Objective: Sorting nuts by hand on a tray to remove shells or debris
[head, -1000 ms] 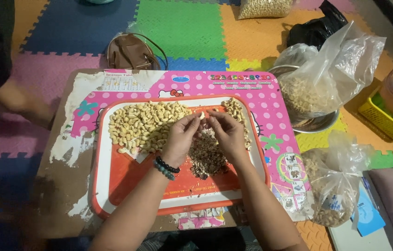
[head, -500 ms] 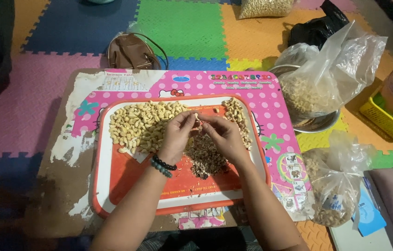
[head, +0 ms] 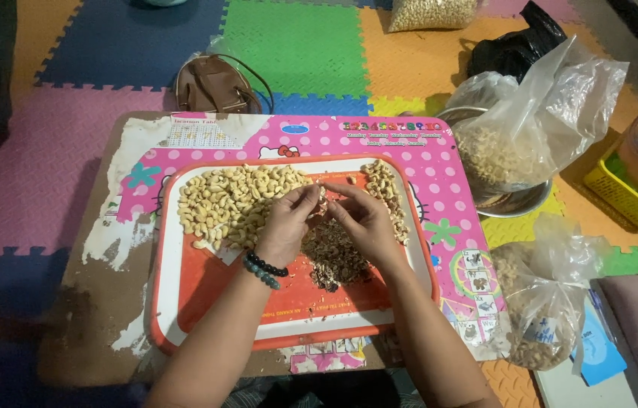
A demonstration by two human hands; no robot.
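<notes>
Foam mat floor, tray (head: 183, 317) | I see left hand (head: 286, 227) and right hand (head: 365, 219) pinching one nut (head: 322, 198) between them, fingertips closed | peeled heap (head: 232, 202) lies left.

Home floor, likely a living room: colourful foam puzzle mats (head: 296, 45), low child's bench (head: 440, 162) with pink cartoon top, brown handbag (head: 209, 87), bagged nuts (head: 542, 302) alongside.

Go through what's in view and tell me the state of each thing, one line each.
left hand: pinching a small nut together with the right hand
right hand: fingertips on the same nut
nut: held above the tray
tray: flat on the low table
pale nut pile: heaped on the tray's left
skin scraps: heaped under the hands
clear bag: open
tied bag: knotted shut
</notes>
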